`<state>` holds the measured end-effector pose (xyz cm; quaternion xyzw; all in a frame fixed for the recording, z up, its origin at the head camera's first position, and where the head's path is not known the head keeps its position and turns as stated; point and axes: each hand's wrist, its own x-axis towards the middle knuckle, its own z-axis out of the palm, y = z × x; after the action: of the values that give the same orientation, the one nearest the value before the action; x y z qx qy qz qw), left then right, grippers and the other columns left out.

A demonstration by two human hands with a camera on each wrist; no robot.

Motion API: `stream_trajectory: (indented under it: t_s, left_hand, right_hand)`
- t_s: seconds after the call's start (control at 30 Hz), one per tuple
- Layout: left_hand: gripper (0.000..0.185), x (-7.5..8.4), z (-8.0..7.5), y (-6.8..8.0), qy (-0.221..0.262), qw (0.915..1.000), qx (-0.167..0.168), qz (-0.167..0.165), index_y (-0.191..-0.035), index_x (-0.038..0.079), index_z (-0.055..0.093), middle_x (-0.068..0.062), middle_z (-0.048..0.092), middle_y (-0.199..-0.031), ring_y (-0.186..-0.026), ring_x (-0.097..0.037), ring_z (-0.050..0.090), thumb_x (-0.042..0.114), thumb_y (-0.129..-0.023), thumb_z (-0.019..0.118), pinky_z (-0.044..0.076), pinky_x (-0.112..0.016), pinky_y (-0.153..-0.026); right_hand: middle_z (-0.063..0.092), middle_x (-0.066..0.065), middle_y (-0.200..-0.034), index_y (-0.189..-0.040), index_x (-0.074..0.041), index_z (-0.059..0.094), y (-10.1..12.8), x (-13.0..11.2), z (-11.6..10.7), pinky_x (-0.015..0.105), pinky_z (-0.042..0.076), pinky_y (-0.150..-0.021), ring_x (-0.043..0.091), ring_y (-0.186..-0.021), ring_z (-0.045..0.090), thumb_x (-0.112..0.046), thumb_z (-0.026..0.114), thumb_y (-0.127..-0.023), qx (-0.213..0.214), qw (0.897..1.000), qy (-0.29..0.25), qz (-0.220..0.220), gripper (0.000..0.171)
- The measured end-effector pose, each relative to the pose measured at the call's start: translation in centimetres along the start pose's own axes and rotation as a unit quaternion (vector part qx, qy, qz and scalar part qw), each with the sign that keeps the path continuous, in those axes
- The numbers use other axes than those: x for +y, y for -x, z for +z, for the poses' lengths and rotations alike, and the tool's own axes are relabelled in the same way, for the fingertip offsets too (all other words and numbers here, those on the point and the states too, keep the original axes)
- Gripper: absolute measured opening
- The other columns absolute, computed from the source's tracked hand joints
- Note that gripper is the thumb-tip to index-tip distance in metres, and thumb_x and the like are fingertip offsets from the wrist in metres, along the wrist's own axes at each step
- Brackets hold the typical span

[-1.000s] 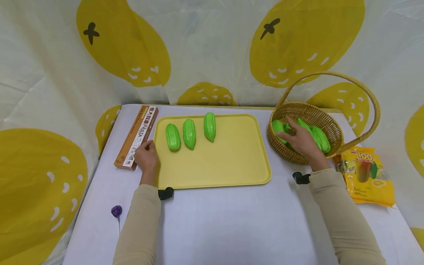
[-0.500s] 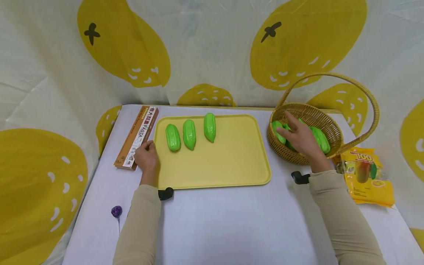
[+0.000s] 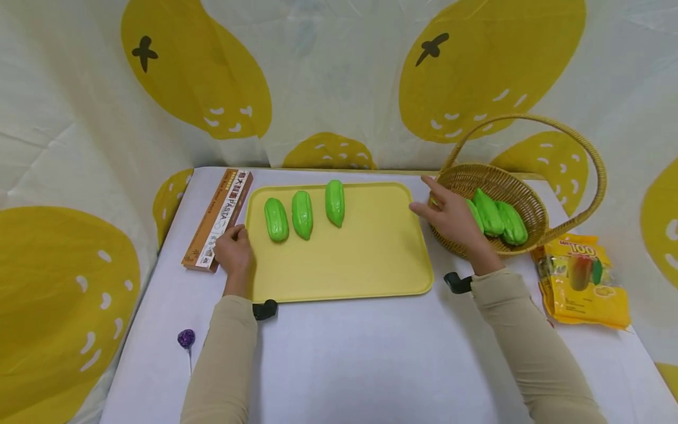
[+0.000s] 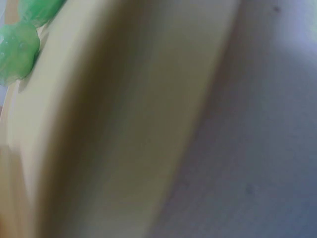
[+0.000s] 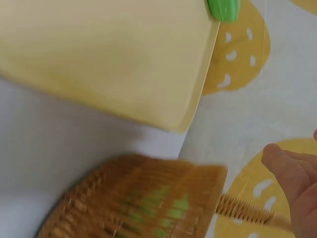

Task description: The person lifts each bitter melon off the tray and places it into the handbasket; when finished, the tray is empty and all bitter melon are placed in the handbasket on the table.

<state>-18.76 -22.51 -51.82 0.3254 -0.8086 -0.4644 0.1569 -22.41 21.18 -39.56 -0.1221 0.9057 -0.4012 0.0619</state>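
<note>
Three green gourds (image 3: 302, 214) lie in a row on the far left of a yellow tray (image 3: 360, 253). My left hand (image 3: 234, 252) rests with loosely curled fingers at the tray's left rim, beside a pasta box (image 3: 218, 218). My right hand (image 3: 449, 217) hovers with fingers spread over the gap between the tray and a wicker basket (image 3: 536, 237); I see nothing in it. More green gourds (image 3: 489, 213) lie in the basket. The right wrist view shows the tray's corner (image 5: 99, 59), the basket wall (image 5: 138, 203) and bare fingertips (image 5: 292, 173). The left wrist view shows the tray (image 4: 124, 124), blurred.
A yellow snack bag (image 3: 585, 280) lies right of the basket. A purple lollipop (image 3: 186, 338) sits near the table's front left edge. The basket's tall handle (image 3: 593, 159) arches over it. A lemon-print cloth hangs behind the white table.
My right hand has come out of the basket and moved left, over its rim toward the tray. The left hand has stayed put.
</note>
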Motion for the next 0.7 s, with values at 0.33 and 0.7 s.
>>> stream_trajectory:
  t_s: [0.33, 0.7]
  left_hand:
    - [0.030, 0.0, 0.1, 0.1, 0.003, 1.0000, -0.002, -0.002, -0.127, 0.003, 0.070, -0.022, 0.070, -0.125, -0.111, -0.037, 0.065, 0.015, -0.104, 0.056, 0.054, -0.049, -0.098]
    - [0.029, 0.0, 0.2, -0.1, 0.001, 1.0000, 0.005, 0.001, -0.126, 0.003, 0.071, -0.021, 0.071, -0.124, -0.111, -0.036, 0.066, 0.015, -0.104, 0.056, 0.054, -0.049, -0.098]
  right_hand:
    - [0.018, 0.010, -0.171, -0.163, -0.023, 0.026, -2.1, -0.7, 3.3, 0.052, 0.038, -0.120, 0.040, -0.153, 0.030, -0.040, 0.065, -0.099, -0.041, 0.997, -0.059, -0.006, 0.076]
    - [0.021, 0.012, -0.171, -0.163, -0.022, 0.024, -4.1, -1.7, 6.0, 0.056, 0.041, -0.116, 0.046, -0.148, 0.038, -0.046, 0.065, -0.098, -0.061, 0.997, -0.035, -0.013, 0.081]
